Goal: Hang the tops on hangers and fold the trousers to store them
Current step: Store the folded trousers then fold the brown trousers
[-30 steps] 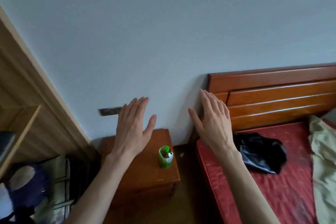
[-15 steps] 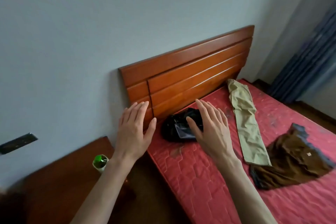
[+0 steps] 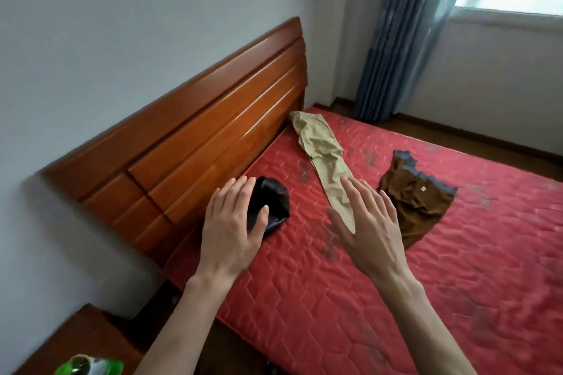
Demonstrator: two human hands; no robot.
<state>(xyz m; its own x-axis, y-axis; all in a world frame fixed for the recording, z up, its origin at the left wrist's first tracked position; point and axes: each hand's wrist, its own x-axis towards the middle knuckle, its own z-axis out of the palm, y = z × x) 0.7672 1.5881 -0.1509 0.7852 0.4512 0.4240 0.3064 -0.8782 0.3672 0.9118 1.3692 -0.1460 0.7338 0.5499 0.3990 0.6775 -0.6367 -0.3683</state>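
Khaki trousers (image 3: 323,155) lie stretched along the red quilted mattress (image 3: 396,283), running from the headboard toward me. To their right a brown garment (image 3: 414,201) with a grey-blue edge lies crumpled. A shiny black bundle (image 3: 274,201) sits close to the headboard. My left hand (image 3: 231,231) hovers flat with straight fingers, partly covering the black bundle. Held out the same way, my right hand (image 3: 368,225) hangs over the near end of the khaki trousers. Both hands hold nothing.
A wooden headboard (image 3: 198,131) runs along the wall on the left. A wooden nightstand (image 3: 76,341) with a green bottle (image 3: 91,366) stands at the bottom left. A blue curtain (image 3: 393,33) and a window are at the far right.
The view has swung right from the nightstand and wall to the bed. The clothes on the mattress have come into full view. My hands stay held out flat in front.
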